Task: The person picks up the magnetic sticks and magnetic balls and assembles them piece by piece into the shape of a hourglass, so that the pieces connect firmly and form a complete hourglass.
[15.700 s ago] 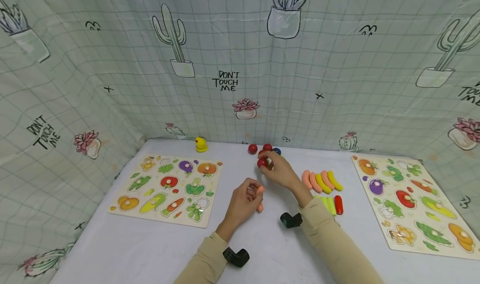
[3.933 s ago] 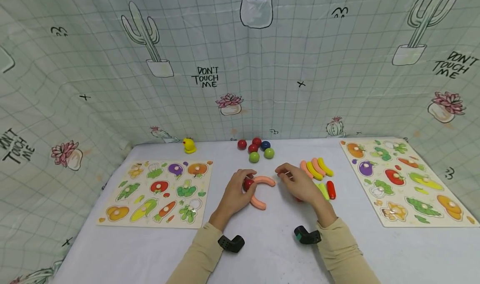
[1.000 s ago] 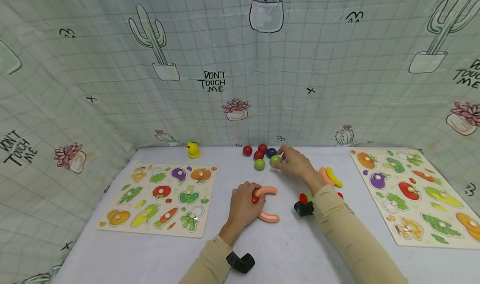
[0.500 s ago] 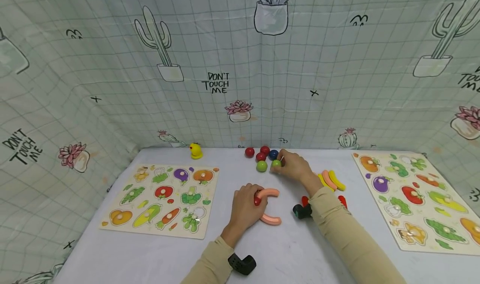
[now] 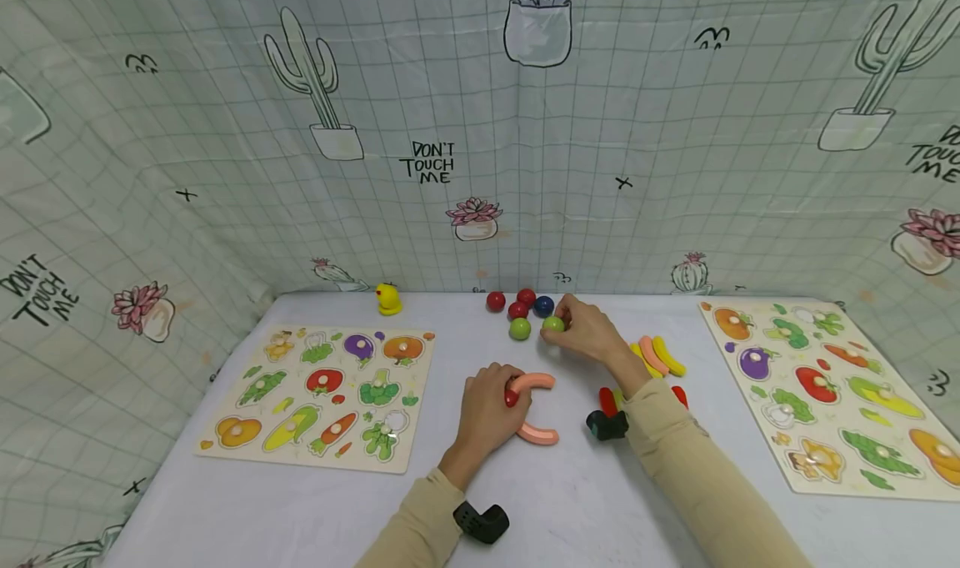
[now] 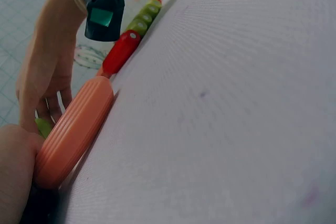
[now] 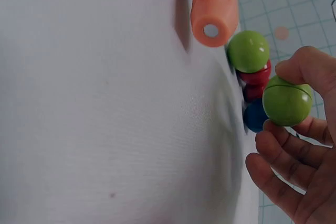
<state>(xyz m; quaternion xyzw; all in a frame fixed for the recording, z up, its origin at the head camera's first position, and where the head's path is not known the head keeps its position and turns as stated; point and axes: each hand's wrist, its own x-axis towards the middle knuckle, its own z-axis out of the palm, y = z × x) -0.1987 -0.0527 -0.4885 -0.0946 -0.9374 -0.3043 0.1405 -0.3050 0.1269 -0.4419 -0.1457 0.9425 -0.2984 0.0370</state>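
Observation:
My left hand point(image 5: 491, 405) grips a red ball point(image 5: 512, 398), mostly covered by the fingers. Two curved pink rods stick out to its right, an upper rod point(image 5: 536, 380) and a lower rod point(image 5: 538, 434). A pink rod point(image 6: 79, 129) fills much of the left wrist view beside the thumb; in the right wrist view a pink rod point(image 7: 214, 9) shows a round metal end. My right hand point(image 5: 592, 332) pinches a green ball point(image 7: 287, 102) between thumb and fingers. Near it lie another green ball point(image 5: 519, 329), a blue ball point(image 5: 543, 306) and several red balls point(image 5: 495, 301).
Curved yellow rods point(image 5: 669, 356) and a pink one lie right of the right hand. Red rods point(image 5: 607, 401) and lime ones are partly under that forearm. Vegetable puzzle boards stand left point(image 5: 300, 459) and right point(image 5: 862, 489). A yellow duck point(image 5: 388, 299) sits at the back.
Earlier the right hand held a red ball and the left a pink rod. Since then the right hand has reached to the back and taken hold of a green ball. The left hand keeps its grip.

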